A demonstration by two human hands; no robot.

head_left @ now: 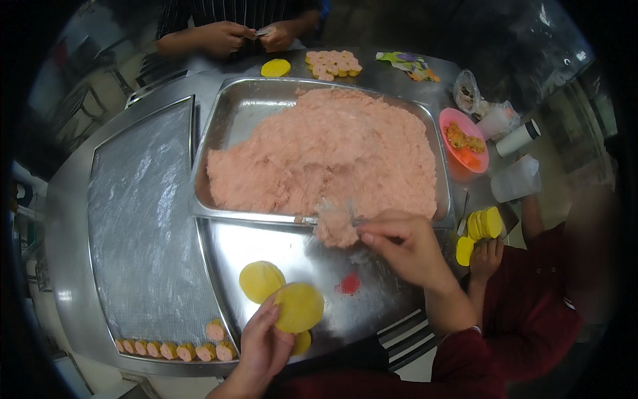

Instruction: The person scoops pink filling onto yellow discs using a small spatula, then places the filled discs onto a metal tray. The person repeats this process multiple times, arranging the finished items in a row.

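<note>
My left hand (260, 340) holds up a round yellow dumpling wrapper (299, 308) between thumb and fingers. More wrappers (261, 280) lie on the steel table just beyond it, and another wrapper (302, 343) shows partly behind my hand. My right hand (407, 247) is closed on the handle of a small metal utensil, largely hidden by filling and fingers. A lump of pink minced filling (335, 227) clings to its end, at the near rim of a deep steel tray (249, 106). A big mound of pink filling (325, 149) fills most of that tray.
Left, a flat mesh-lined tray (149, 226) carries several filled dumplings (187, 352) along its near edge. Across the table, a person's hands (246, 36) work near more dumplings (333, 64). At right are a pink bowl (458, 123), a pitcher (516, 178) and another person's hand (487, 261) by wrappers (485, 223).
</note>
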